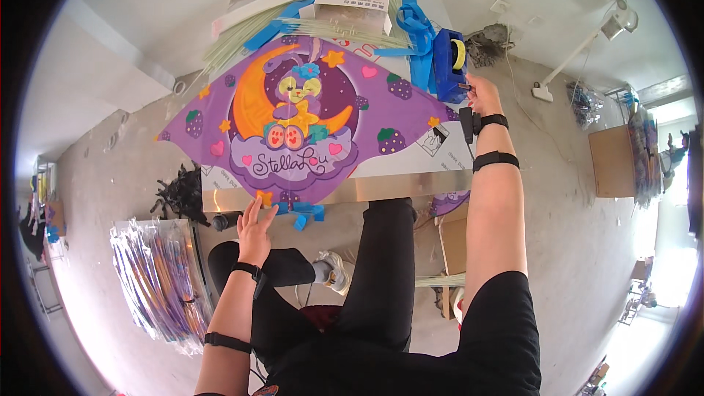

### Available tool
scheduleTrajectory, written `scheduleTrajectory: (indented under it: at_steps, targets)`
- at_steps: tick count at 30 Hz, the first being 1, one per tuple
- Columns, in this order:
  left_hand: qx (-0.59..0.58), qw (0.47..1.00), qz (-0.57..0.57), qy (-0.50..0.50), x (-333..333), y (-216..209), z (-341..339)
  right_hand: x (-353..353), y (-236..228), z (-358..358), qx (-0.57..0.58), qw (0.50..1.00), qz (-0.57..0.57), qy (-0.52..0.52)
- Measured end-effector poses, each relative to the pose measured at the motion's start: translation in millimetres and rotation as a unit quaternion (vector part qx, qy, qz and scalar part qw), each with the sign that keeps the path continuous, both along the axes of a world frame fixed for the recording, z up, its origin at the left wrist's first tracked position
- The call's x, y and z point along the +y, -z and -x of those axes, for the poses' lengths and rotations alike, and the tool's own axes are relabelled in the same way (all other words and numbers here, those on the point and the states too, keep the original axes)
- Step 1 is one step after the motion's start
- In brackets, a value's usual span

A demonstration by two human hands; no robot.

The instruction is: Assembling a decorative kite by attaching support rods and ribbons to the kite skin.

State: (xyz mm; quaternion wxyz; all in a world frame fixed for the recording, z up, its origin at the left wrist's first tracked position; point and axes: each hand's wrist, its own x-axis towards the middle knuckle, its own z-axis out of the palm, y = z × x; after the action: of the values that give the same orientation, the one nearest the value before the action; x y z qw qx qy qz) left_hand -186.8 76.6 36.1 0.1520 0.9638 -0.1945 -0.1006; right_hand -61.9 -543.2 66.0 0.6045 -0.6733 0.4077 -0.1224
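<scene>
A purple kite [293, 114], printed with a cartoon animal on an orange moon, lies spread flat on the table. At its lower edge, near an orange star, my left hand [254, 233] rests with fingers stretched apart and fingertips at the fabric. My right hand [484, 95] is at the front end of a blue tape dispenser [449, 66] beside the kite's right side. Its fingers are pinched together at the cutter; whatever they hold is too small to make out. A yellow-cored roll [458, 54] sits in the dispenser.
Behind the kite lie thin pale rods [334, 28], an open carton [352, 7] and blue ribbon [416, 33]. Blue tape pieces [302, 214] hang at the table's metal front edge [367, 189]. Bagged kites [158, 279] and a black tangled bundle [181, 196] are at left.
</scene>
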Motion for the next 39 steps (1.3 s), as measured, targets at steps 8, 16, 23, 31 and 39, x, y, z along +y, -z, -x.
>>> scheduleTrajectory:
  at_steps: [8,16,23,31,39]
  targets:
    - [0.013,1.0,-0.009,-0.008,3,1,6,13,29,25,-0.114,0.993,-0.002,0.019]
    - [0.0,1.0,0.01,-0.002,9,3,7,-8,74,35,0.301,0.639,0.672,-0.222]
    - [0.008,1.0,0.018,-0.022,16,9,8,129,52,63,-0.001,0.984,0.141,-0.112]
    - [0.027,0.999,0.029,-0.032,8,4,9,368,28,113,0.001,0.964,-0.123,-0.235]
    - [0.024,0.999,0.01,-0.039,6,1,8,456,48,110,0.008,0.965,-0.054,-0.257]
